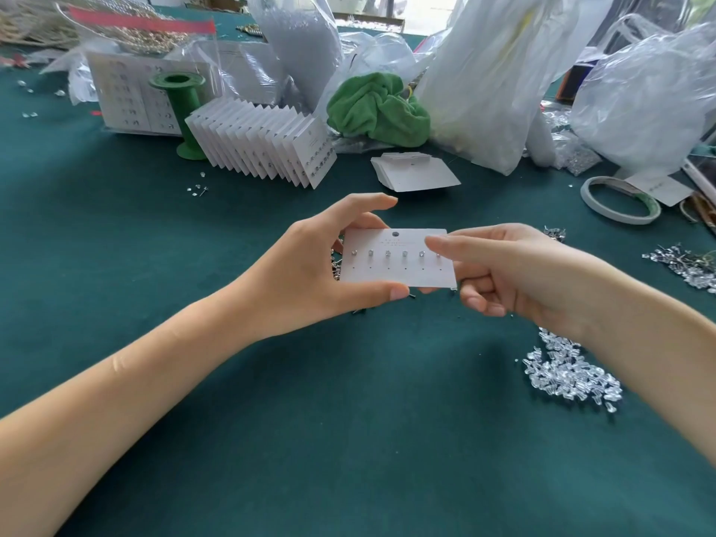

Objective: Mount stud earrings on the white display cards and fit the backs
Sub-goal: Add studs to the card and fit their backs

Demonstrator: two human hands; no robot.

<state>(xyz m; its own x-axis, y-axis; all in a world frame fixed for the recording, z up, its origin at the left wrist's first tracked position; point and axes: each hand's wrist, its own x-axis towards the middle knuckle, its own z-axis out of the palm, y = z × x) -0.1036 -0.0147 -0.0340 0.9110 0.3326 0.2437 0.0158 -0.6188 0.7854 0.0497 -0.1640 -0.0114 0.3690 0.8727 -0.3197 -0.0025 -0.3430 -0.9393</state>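
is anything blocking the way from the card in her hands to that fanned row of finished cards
Nothing visible does. The white display card, held by the left hand and right hand, has only bare green tabletop between it and the fanned row of cards; a few loose studs lie off to the left.

Green-covered table [348, 439], clear backs heap [569, 374], fanned cards [267, 145], tape roll [620, 199], green cloth [377, 110]
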